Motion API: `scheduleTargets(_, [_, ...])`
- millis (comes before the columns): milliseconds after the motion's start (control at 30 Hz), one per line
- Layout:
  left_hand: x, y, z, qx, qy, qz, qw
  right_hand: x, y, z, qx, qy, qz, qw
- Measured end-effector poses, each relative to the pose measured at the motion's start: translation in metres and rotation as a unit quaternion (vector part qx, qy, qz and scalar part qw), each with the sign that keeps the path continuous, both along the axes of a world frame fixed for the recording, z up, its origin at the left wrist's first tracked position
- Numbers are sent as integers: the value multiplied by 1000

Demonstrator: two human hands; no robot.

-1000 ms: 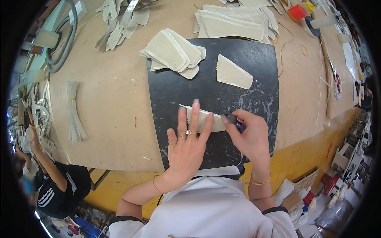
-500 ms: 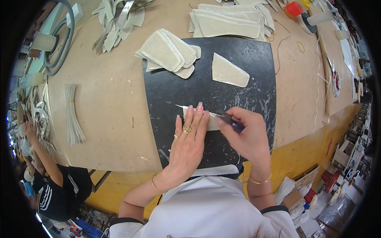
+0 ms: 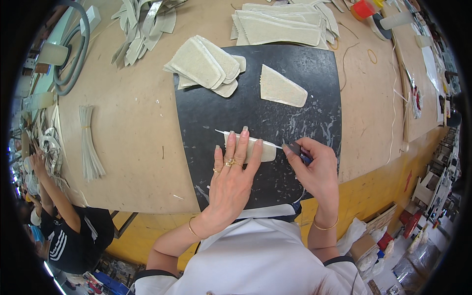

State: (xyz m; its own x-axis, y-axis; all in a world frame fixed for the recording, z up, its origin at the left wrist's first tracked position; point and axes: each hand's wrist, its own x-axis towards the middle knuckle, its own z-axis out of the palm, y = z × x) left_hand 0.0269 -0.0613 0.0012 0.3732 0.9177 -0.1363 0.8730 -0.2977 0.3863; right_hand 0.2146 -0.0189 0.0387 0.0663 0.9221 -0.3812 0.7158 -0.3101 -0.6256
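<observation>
A pale tapered felt-like piece (image 3: 267,155) lies on the black mat (image 3: 265,184) in front of me. A thin white strip (image 3: 267,143) runs along its far edge and juts out past both ends. My left hand (image 3: 233,174) lies flat over the piece, fingers stretched and spread, pressing it down. At the strip's right end, my right hand (image 3: 317,164) is closed round a small dark-handled tool (image 3: 302,153); its working end is mostly hidden by my fingers. A similar single piece (image 3: 283,86) rests farther back on the mat.
A fanned stack of pale pieces (image 3: 199,64) lies at the mat's far left corner, and larger stacked pieces (image 3: 278,27) lie behind it. A banded bundle of white strips (image 3: 87,142) is at the left. A grey hose (image 3: 84,54) curls at the table's far left. A co-worker's arm (image 3: 54,189) reaches in at left.
My right hand has moved right with the tool, baring the right end of the piece and the strip. My left hand stays on the piece, its fingers spread wider.
</observation>
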Motion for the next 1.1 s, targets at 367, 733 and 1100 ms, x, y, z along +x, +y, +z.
scheduleTargets(367, [9,1,7,18,52,-21,998,-5,-3,0,30,-27,8,999])
scheduleTargets(733, [-15,19,30,-21,-38,71,997,-22,23,-3,143,10,66,987])
scheduleTargets(1100, [-31,30,14,92,0,-43,995,-8,15,-9,234,-14,174,956])
